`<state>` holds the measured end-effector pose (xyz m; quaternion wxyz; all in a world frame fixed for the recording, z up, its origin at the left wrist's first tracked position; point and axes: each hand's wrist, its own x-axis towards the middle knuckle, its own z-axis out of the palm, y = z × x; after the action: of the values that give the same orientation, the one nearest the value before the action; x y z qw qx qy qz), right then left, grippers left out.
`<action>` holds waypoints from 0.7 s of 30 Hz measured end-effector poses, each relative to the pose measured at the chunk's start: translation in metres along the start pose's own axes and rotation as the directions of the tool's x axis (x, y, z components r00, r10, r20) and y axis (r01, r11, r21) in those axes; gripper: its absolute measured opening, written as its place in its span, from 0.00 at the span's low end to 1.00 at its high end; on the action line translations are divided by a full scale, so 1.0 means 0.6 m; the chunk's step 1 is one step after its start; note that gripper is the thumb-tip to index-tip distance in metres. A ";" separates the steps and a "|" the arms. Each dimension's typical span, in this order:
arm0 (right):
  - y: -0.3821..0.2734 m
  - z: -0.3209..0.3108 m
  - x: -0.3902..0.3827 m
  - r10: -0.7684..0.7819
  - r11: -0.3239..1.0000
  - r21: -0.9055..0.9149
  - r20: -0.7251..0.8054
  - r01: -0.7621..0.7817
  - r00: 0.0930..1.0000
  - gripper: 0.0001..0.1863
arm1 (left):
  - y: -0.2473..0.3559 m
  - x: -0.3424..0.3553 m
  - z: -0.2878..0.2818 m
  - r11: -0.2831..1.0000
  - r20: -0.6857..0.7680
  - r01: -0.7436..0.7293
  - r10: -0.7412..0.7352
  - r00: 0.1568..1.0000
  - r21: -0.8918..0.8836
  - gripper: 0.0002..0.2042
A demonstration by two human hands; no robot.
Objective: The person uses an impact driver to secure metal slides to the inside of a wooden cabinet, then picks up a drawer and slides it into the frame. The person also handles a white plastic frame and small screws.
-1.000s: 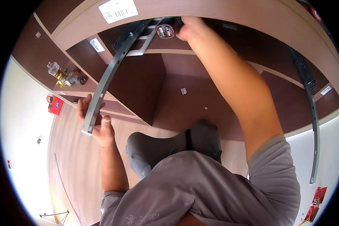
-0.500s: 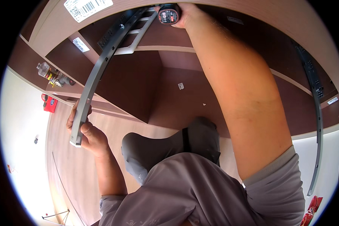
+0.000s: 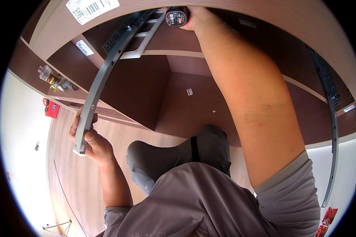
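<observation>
My left hand is closed around the front end of a long grey metal rail, which runs up into the wooden cabinet beside a dark mounting plate. My right hand is raised under the top board, gripping a black cordless power tool whose battery end faces me; its working end is hidden. Just left of the tool lies a white slotted frame. A second rail with a dark plate extends along the right side.
A plastic bottle and small objects sit on the left shelf. A red bag is beyond it. My bent legs are below the cabinet. Red items show at lower right, and a white label is on the top board.
Since a second ago my left hand and its rail end have shifted left and toward me. My right hand and the tool appear slightly higher. Little differs from half a second ago.
</observation>
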<state>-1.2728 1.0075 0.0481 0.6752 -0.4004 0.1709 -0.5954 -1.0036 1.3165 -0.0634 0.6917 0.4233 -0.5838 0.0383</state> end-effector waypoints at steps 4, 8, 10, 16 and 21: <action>0.003 -0.001 0.000 0.004 1.000 -0.005 0.001 -0.004 1.000 0.21 | 0.001 -0.001 -0.002 1.000 0.012 -0.002 0.002 1.000 0.003 0.38; 0.006 -0.001 -0.001 0.005 1.000 -0.006 0.005 -0.005 1.000 0.21 | 0.000 -0.001 -0.002 1.000 0.000 -0.001 0.001 1.000 0.010 0.39; 0.007 -0.001 -0.001 0.005 1.000 -0.007 0.003 -0.005 1.000 0.21 | -0.001 -0.001 0.000 1.000 -0.008 -0.002 0.002 1.000 0.016 0.39; 0.008 -0.001 0.001 -0.001 1.000 -0.006 -0.002 0.001 1.000 0.21 | -0.003 0.003 0.006 1.000 -0.014 -0.009 0.010 1.000 0.021 0.38; 0.003 -0.001 0.007 -0.008 1.000 -0.009 -0.019 0.008 1.000 0.22 | -0.002 0.010 0.001 0.999 0.042 -0.014 0.012 0.999 0.042 0.39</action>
<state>-1.2714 1.0034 0.0475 0.6695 -0.3986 0.1782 -0.6010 -1.0016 1.3125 -0.0593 0.6698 0.4350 -0.6000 0.0462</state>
